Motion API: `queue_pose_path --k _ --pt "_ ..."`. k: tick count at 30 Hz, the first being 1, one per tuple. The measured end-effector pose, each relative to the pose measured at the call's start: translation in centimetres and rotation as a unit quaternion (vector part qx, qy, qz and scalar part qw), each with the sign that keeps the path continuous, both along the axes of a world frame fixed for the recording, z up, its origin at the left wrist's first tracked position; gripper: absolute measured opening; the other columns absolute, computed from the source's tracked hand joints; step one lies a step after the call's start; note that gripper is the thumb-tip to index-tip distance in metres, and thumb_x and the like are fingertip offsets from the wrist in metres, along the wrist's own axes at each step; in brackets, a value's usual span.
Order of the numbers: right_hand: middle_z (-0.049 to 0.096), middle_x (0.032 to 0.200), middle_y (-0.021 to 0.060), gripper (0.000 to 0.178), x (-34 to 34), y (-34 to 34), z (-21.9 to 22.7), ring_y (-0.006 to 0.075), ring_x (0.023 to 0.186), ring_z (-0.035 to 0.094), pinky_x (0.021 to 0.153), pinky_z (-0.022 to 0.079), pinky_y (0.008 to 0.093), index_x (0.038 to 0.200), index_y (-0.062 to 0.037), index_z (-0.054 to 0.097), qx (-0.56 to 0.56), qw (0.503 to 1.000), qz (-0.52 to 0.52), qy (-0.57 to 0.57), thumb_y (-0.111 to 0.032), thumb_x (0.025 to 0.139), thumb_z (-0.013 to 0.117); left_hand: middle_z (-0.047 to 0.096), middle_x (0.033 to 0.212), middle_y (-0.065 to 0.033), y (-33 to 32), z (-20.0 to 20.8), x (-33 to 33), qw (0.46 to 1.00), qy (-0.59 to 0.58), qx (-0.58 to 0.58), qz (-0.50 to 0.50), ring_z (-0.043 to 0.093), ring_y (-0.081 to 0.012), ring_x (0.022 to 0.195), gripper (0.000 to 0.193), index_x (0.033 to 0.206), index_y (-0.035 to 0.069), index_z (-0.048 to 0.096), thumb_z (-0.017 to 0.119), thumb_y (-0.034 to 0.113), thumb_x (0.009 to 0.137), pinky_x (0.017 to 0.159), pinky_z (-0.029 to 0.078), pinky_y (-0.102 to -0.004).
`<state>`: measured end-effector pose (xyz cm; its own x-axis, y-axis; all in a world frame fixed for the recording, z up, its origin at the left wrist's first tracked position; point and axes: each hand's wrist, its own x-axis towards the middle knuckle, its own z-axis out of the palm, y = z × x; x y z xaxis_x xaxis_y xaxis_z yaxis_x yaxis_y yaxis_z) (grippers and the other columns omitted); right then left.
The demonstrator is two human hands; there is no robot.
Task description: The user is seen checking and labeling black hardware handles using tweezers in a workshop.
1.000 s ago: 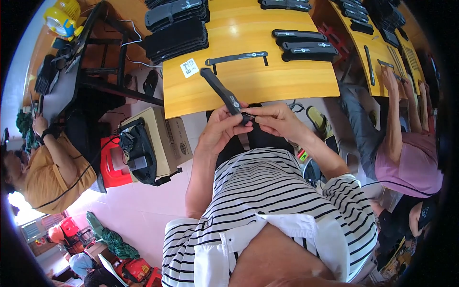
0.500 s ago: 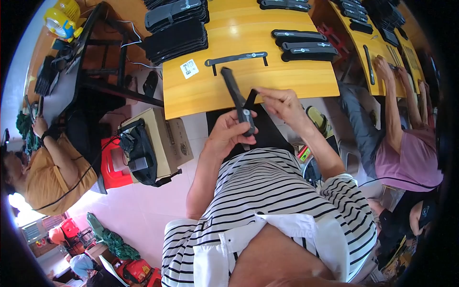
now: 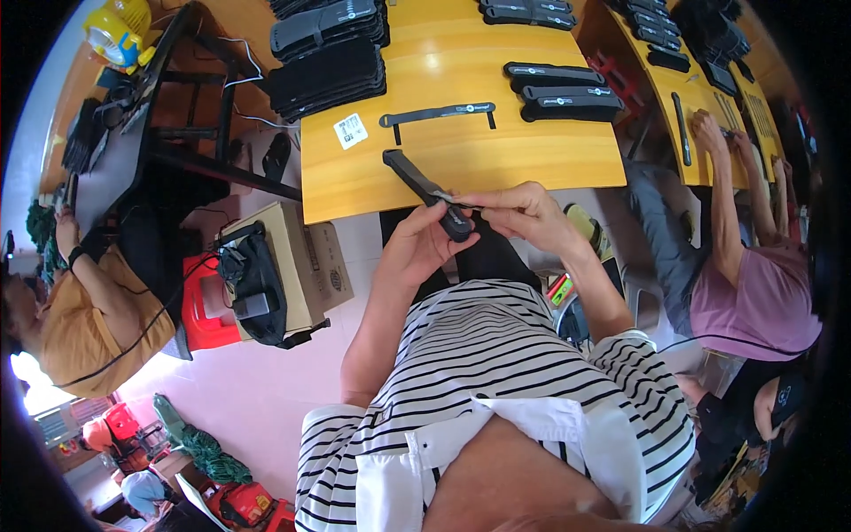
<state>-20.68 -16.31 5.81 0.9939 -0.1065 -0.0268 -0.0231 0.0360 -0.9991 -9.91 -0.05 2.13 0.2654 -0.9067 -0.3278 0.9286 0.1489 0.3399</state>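
A bundle of dark grey and black straps (image 3: 408, 175) slants over the table's front edge, its far end pointing up and left. My left hand (image 3: 406, 250) is closed around its near end, thumb on top. My right hand (image 3: 528, 213) pinches at the bundle's near part; the black band seen there earlier is mostly hidden by the fingers. Ahead of both hands, a single grey strap (image 3: 425, 115) lies across the table with two short black strips under it, sticking out towards me. Left of it is a white printed label (image 3: 351, 131).
On the yellow table (image 3: 532, 160), black strap stacks (image 3: 328, 80) stand at the left and banded strap bundles (image 3: 572, 102) at the right. A cardboard box (image 3: 306, 257) with a black bag (image 3: 261, 284) stands left of me. Co-workers sit at both sides, one in a purple shirt (image 3: 753, 297).
My right hand has brought the raised black band end down onto the bundle. The bundle's far end has swung left and lower. My left hand still grips it.
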Motion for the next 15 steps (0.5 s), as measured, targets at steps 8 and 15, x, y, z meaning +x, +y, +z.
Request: queue_pose_path --k 8,15 --pt "0.046 0.061 -0.0039 0.035 -0.1 -0.4 -0.9 0.0038 0.054 0.035 0.048 0.032 0.0186 0.119 -0.0034 0.054 0.065 0.996 -0.04 0.035 -0.002 0.084 0.053 0.06 0.081 -0.0082 -0.4 -0.6 -0.3 0.991 -0.093 0.059 0.069 0.061 -0.0165 0.073 0.022 0.095 0.003 0.053 0.049 0.024 0.09 0.066 0.053 -0.0307" --pt "0.036 0.055 -0.0035 0.043 -0.1 0.1 -0.8 0.0035 0.05 0.03 0.047 0.027 0.0195 0.11 -0.005 0.06 -0.161 0.982 -0.093 0.043 -0.009 0.069 0.072 0.06 0.08 -0.0072 -0.3 -0.5 -0.4 0.968 -0.191 0.128 0.105 0.06 -0.0146 0.069 0.019 0.094 0.004 0.051 0.051 0.021 0.089 0.061 0.052 -0.0271"
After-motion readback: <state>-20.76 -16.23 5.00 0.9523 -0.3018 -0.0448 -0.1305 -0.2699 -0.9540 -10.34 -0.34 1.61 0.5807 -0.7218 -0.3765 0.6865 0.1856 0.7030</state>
